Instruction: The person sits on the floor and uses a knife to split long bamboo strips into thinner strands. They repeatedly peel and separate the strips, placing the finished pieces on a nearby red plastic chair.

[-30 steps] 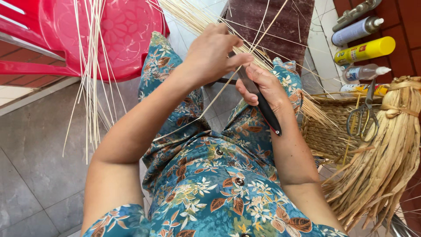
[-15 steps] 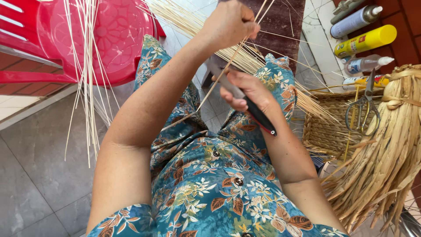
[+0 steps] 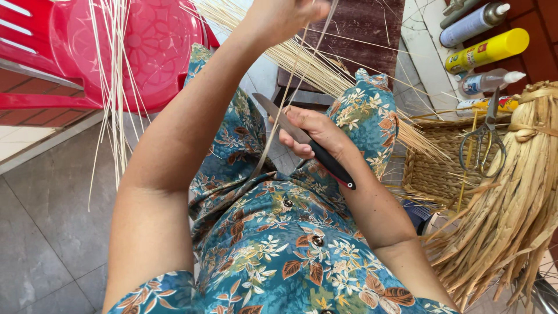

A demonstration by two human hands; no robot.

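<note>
While knife (image 3: 302,139) scrapes, chair (image 3: 133,52) alongside.

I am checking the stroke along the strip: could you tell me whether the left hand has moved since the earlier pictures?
Yes. The left hand has drawn up and away from the knife, nearly out of view.

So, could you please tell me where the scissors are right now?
In the head view, the scissors hang on the right over the woven basket rim, beside the dried straw bundle.
</note>
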